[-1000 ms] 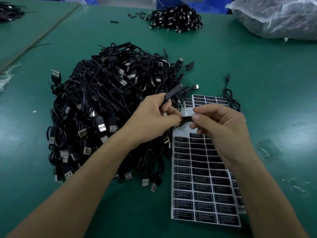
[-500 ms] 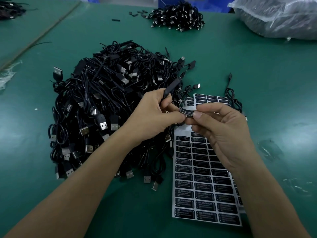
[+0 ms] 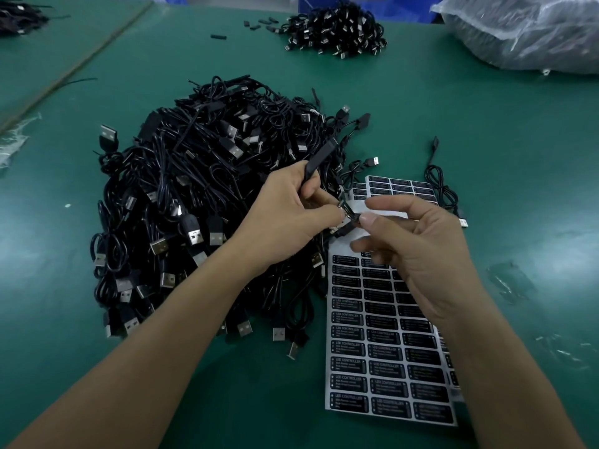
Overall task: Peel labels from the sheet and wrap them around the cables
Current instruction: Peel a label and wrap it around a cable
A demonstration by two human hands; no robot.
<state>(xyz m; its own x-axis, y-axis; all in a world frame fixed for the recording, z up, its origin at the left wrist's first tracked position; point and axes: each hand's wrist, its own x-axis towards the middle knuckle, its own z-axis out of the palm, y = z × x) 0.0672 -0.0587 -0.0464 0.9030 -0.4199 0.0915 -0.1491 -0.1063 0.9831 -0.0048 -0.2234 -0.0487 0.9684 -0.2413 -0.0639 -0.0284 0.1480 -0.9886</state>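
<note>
Cable (image 3: 319, 158): black, gripped in the curled left hand (image 3: 291, 218), its stiff end jutting up past the fingers.
Label (image 3: 348, 212): on the cable between both thumbs, pinched by the left thumb and forefinger.
Right hand (image 3: 418, 251): fingers loosely spread, thumb tip touching the label's end, forefinger lifted clear.
Label sheet (image 3: 382, 345): flat on the green table (image 3: 518, 189), under the right hand, beside the cable pile (image 3: 201, 205).

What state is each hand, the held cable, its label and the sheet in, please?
left hand, grips the cable.
right hand, thumb touches the label, index finger off it.
cable, held above the pile.
label, off the sheet, against the cable.
label sheet, flat, some rows peeled bare.
</note>
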